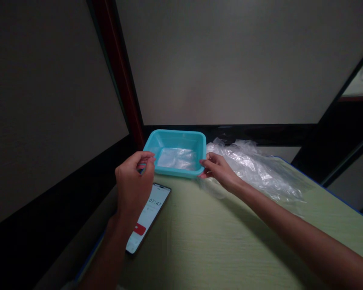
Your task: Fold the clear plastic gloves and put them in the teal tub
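A turquoise plastic tray (169, 136) sits at the far end of a pale green table (218, 237), with a clear plastic sheet lying inside it. My left hand (133, 183) grips the tray's near left corner with curled fingers. My right hand (218, 169) pinches the tray's near right corner. Both arms reach forward from the bottom of the view.
A heap of clear plastic bags (260, 171) lies to the right of the tray. A phone (148, 215) showing a timer rests under my left wrist near the table's left edge. Walls and a dark red post (117, 68) close in behind.
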`<state>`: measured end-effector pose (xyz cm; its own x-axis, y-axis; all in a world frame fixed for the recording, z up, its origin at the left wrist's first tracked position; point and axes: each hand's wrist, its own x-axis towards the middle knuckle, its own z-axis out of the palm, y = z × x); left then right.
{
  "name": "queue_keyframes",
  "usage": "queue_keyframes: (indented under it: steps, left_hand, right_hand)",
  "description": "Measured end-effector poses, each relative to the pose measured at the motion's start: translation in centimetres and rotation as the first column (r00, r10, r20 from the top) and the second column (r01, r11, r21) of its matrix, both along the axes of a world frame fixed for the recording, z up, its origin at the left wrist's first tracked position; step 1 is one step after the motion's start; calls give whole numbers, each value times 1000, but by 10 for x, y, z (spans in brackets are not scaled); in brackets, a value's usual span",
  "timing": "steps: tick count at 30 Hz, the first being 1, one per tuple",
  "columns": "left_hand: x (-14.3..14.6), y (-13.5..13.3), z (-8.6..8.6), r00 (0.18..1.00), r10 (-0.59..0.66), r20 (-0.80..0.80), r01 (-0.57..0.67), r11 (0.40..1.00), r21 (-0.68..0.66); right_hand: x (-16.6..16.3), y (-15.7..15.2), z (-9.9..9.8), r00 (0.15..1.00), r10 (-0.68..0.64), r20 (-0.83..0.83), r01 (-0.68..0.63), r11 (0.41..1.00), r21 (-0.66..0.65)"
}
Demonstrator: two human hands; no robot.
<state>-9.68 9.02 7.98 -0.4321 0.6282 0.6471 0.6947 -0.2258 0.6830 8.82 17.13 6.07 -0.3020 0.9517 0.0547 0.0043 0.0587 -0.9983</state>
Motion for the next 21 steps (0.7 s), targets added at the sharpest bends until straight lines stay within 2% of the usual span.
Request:
queue_keyframes:
  steps: [10,21]
  left_hand:
    - [1,-1,2,1000,23,3,-23,999,-43]
    - [2,-1,3,1000,-11,6,11,998,-64]
  right_hand:
    - [-22,15,-7,999,36,-12,-37,998,-60]
    - [-35,14,-3,1000,15,23,-11,984,-176]
